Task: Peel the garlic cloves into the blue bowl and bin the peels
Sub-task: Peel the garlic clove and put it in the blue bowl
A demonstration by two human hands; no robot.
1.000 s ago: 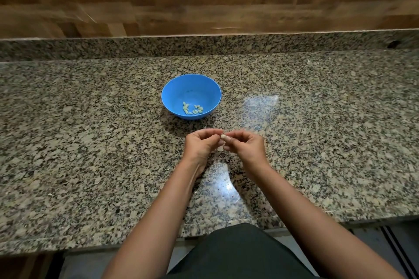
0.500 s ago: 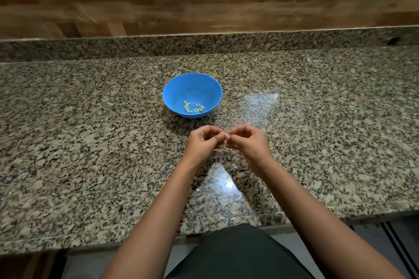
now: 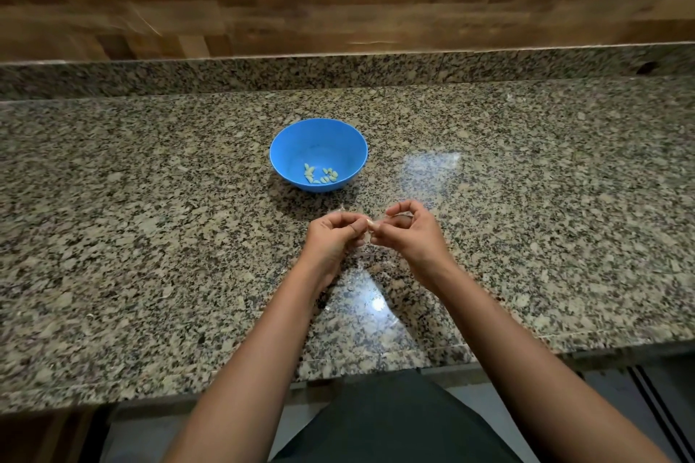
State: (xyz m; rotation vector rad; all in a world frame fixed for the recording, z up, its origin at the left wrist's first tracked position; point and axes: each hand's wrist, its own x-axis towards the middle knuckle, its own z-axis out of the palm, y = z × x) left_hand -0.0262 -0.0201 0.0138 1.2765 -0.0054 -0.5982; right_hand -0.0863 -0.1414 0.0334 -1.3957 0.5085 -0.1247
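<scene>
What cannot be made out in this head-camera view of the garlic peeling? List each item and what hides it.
1. Head view: the garlic clove is mostly covered by the fingers of the left hand and right hand; how much peel remains is unclear.
2. Head view: the peeled cloves in the blue bowl are too small to count.
3. Head view: no bin shows; it lies beyond the frame edges.

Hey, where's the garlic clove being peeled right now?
In the head view the garlic clove is pinched between the left hand and right hand over the counter, just nearer the person than the blue bowl.
</scene>
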